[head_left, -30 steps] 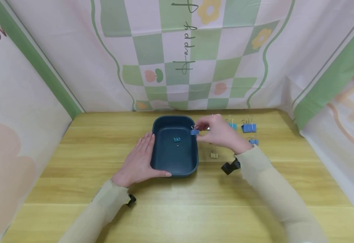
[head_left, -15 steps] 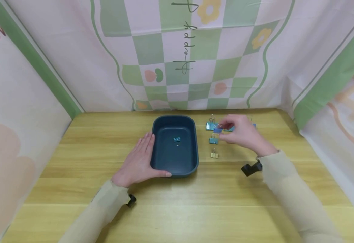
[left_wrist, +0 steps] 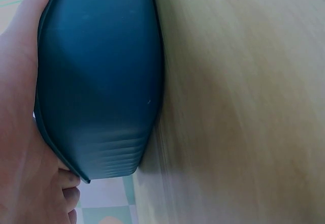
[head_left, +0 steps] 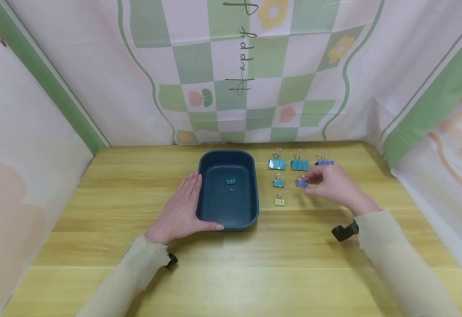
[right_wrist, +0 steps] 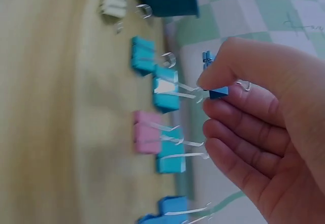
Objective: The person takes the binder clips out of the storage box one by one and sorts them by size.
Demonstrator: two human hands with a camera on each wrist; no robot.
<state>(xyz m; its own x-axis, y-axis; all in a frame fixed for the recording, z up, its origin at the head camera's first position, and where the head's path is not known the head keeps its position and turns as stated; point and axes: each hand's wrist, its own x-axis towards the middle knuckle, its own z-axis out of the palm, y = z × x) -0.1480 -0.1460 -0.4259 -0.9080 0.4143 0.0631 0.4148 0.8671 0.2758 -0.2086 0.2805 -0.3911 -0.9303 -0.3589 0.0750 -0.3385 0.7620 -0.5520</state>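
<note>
My left hand rests against a dark blue tray, fingers straight along its left side and thumb across the near rim. One small teal binder clip lies inside the tray. Right of it, my right hand pinches a small blue binder clip between thumb and fingers. In the right wrist view a pink binder clip stands on the table below that hand. A small teal clip and a pale yellow clip stand between tray and hand.
Two large teal clips and a large blue clip, partly covered by the right hand, form a back row. A patterned curtain hangs behind the wooden table.
My right hand has moved right, from the tray's right rim to over the clips, still pinching the blue clip. The left hand and tray have stayed put.
</note>
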